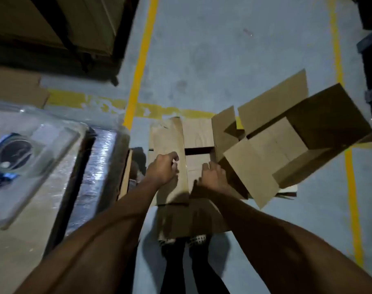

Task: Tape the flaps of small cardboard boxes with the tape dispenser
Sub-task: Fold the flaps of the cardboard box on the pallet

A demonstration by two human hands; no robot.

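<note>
A small cardboard box [197, 132] stands on the floor in front of my feet, its top half closed. Its left flap [170, 139] is folded down over the opening, and my left hand [161, 169] curls its fingers over that flap's inner edge. The right flap [223, 132] stands up. My right hand [212, 177] holds it near its base, thumb on the inside. A blue tape dispenser [11, 153] lies at the far left under clear plastic, away from both hands.
A second open cardboard box [287, 143] lies tilted on its side against the first box's right. A plastic-wrapped pallet [53, 187] fills the left. Dark shelving [53, 39] stands at the back left. Yellow lines [140, 60] mark the grey floor.
</note>
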